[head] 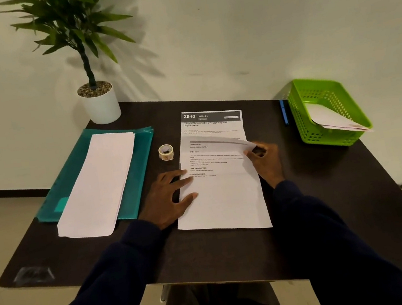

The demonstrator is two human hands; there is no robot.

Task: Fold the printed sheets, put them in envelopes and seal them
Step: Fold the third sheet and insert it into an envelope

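Printed sheet (223, 205) lies under the left hand (167, 197) (fingers straight); right hand (264, 159) pinches its lifted edge.

A dark tabletop (341, 197) is set against a plain pale wall (230, 33). A green plant (70, 23) in a white pot (102, 109) is placed at its far left corner. A pale floor (5, 229) is seen below.
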